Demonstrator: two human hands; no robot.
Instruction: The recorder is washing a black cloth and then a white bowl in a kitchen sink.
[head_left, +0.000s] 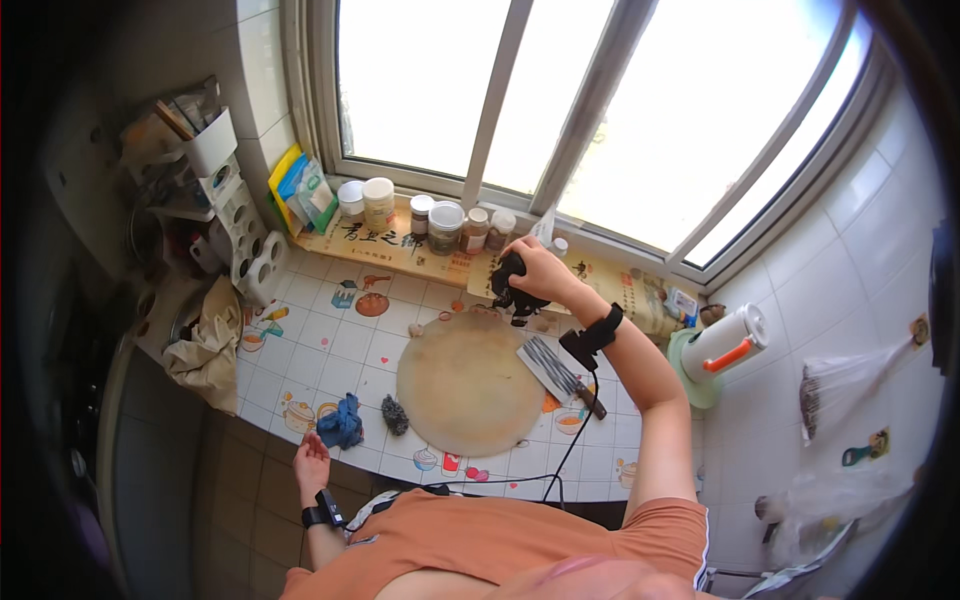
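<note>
My right hand (541, 268) grips a bunched black cloth (517, 289) above the back of the counter, near the window sill. Low at the left, my left hand (312, 454) is held palm up with nothing in it, close to a crumpled blue cloth (342, 422) by the counter's front edge. A dark scouring pad (394, 415) lies between that cloth and a round cutting board (471, 382). At the board's right rests a cleaver (551, 369) with a patterned blade and brown handle (591, 403).
Several lidded jars (446, 226) line the sill beside food packets (304, 191). A white thermos jug (724, 343) stands at the right. A white rack (241, 236) and a beige bag (208, 349) occupy the left. A black cable (575, 442) hangs from my right wrist.
</note>
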